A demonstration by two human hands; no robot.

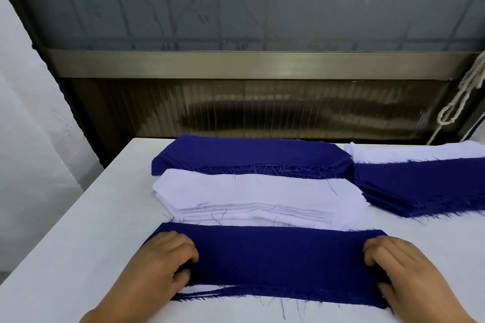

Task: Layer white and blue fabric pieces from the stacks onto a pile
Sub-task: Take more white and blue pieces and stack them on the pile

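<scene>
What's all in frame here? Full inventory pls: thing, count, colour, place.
Pile of layered fabric pieces: 1, blue piece on top with white showing at its near edge, nearest on the table, under both hands.
Stack of white fabric pieces: 1, white, just behind the pile.
Stack of blue fabric pieces: 1, dark blue, behind the white stack.
Second blue fabric stack: 1, dark blue, far right.
Second white fabric stack: 1, white, behind it at right.
Table: 1, white, under everything.
Cord: 1, off-white, hanging at right edge.
Left hand: 1, grips the pile's left end.
Right hand: 1, grips its right end.
</scene>
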